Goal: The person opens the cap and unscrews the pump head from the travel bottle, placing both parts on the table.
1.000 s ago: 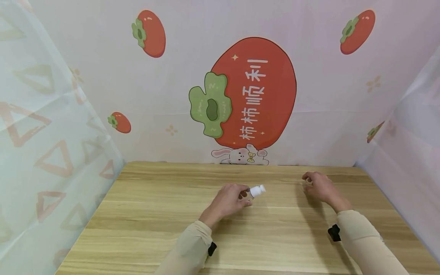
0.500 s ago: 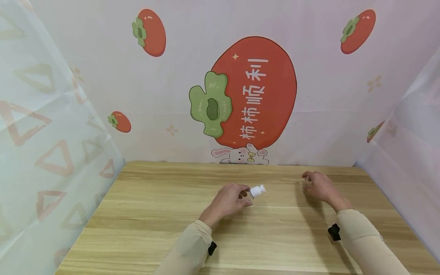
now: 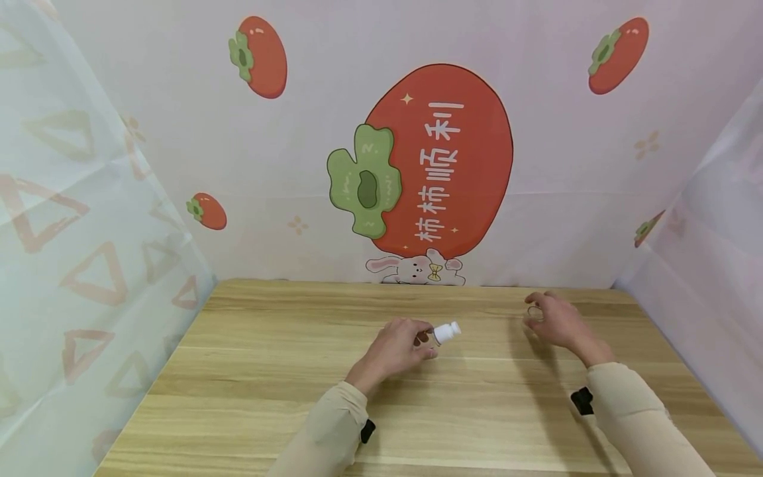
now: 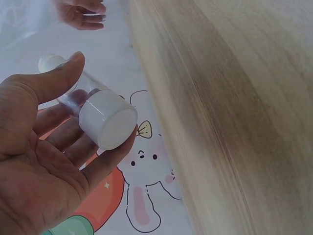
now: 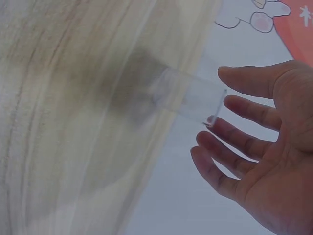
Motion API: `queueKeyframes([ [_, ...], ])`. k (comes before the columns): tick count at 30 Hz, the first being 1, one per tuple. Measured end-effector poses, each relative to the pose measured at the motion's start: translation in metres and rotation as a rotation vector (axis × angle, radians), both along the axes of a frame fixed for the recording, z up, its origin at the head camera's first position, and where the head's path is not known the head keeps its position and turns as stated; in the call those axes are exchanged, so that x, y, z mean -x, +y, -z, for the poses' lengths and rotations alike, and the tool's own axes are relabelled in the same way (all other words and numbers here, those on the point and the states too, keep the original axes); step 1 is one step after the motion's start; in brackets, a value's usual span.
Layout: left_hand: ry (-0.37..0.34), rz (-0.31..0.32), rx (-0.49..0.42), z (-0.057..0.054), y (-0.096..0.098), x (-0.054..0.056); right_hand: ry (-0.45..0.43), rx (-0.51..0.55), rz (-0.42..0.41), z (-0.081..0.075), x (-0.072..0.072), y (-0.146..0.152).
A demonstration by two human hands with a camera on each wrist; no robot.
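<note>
so, behind everything stands a pale printed backdrop (image 3: 298, 132), with a big red persimmon drawing (image 3: 441, 159) in the middle and a white cartoon rabbit drawing (image 3: 417, 269) by the rear edge of the light wood-grain table (image 3: 268, 371). pale side sheets flank it, the left one (image 3: 101, 265) covered in triangles. near that rear edge is a clear, straight-walled cup (image 5: 193, 98); backdrop and wood show right through it. in the head view the right hand (image 3: 558, 322) blocks part of it, leaving a thin rim showing.

over to the containers: a clear cylindrical bottle with a wide white cap (image 4: 108, 120) sits tilted in the left hand (image 3: 396, 344), thumb and fingers gripping it above the table, fingers visible through its wall. the right hand's fingers are loosely spread around the cup's rim; whether any of them touches, i can't tell.
</note>
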State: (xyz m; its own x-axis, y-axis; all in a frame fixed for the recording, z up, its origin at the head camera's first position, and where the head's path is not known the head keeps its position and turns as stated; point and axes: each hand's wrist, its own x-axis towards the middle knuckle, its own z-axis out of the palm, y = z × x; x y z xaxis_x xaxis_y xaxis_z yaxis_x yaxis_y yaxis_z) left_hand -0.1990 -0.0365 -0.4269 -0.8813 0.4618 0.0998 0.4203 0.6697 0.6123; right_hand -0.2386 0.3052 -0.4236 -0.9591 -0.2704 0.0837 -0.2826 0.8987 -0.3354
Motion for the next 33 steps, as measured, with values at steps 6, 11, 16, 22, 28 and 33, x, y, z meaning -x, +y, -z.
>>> queueKeyframes([
  [6, -0.003, -0.001, 0.005, 0.0, 0.001, -0.001, 0.046, -0.004, -0.004, -0.008, -0.003, -0.005],
  [11, 0.006, 0.004, 0.007, 0.0, 0.001, -0.001, 0.092, -0.001, -0.029, -0.016, -0.007, -0.012],
  [16, 0.017, 0.007, 0.014, 0.002, 0.0, 0.0, 0.11, -0.003, -0.064, -0.023, -0.013, -0.022],
  [22, 0.02, 0.006, 0.015, 0.003, 0.0, 0.0, 0.098, 0.021, -0.093, -0.024, -0.019, -0.034],
  [28, 0.03, -0.002, 0.028, 0.004, 0.001, 0.001, 0.074, 0.099, -0.138, -0.021, -0.024, -0.045],
  [33, 0.029, -0.01, 0.026, 0.005, 0.002, 0.001, 0.077, 0.163, -0.192, -0.02, -0.028, -0.055],
])
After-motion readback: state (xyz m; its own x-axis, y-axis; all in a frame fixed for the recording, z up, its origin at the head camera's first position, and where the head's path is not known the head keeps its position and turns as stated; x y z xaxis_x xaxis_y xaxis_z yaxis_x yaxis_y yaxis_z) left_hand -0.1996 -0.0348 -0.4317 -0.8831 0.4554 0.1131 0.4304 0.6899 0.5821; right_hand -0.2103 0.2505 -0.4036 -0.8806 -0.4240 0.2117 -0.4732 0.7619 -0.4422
